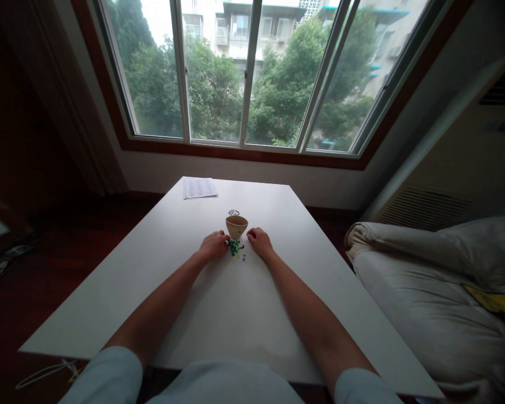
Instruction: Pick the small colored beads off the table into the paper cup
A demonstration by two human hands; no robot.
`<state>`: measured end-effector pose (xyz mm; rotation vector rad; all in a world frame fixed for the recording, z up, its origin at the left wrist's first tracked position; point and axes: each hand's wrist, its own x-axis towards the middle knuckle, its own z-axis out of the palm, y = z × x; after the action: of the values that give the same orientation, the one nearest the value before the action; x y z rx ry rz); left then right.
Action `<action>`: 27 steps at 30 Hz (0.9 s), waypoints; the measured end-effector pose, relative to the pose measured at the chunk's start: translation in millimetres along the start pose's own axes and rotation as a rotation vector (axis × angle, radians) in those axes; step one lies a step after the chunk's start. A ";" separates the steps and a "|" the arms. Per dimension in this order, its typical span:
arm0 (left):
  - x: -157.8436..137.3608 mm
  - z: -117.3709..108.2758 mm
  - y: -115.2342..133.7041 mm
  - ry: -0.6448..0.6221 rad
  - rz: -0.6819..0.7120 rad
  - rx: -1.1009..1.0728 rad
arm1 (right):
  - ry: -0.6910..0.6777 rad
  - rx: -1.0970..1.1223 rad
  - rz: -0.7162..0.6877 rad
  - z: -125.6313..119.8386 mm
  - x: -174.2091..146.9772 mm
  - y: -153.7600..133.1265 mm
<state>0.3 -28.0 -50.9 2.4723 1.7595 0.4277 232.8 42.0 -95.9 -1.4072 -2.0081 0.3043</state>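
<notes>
A tan bowl (237,226) with a wide mouth and narrow base stands upright on the white table (235,314). In front of it lies a small pile of beads (234,247), mostly green and blue with a few yellow and dark red ones. My left hand (214,246) rests at the pile's left edge, fingers curled together by the beads; whatever is between the fingertips is too small to name. To the right of the bowl, my right hand (260,242) lies with thumb and fingers closed, and its fingertips are too small to read clearly.
Behind the bowl is a thin looped cord (234,213). Printed papers (200,188) lie at the table's far left corner. A padded light sofa (421,292) stands along the right, and a window (244,78) is beyond the table.
</notes>
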 end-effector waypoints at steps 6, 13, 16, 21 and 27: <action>2.7 -3.7 -0.3 -0.051 0.012 -0.007 | -0.012 0.001 0.018 -1.3 -1.0 -2.2; 0.1 6.5 6.2 0.019 0.011 -0.065 | -0.017 -0.017 0.021 -2.7 -2.2 -6.7; -1.5 8.3 9.7 0.031 0.006 -0.084 | -0.020 -0.020 0.025 -4.7 -3.2 -9.7; -4.2 10.0 15.5 0.045 -0.005 -0.097 | -0.024 -0.026 0.039 -7.2 -4.6 -14.3; -5.5 13.2 18.0 0.058 -0.012 -0.100 | -0.031 -0.030 0.049 -7.0 -5.0 -15.3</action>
<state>18.7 -38.0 -60.5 2.4032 1.7283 0.5767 226.7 30.2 -84.3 -1.4805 -2.0128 0.3202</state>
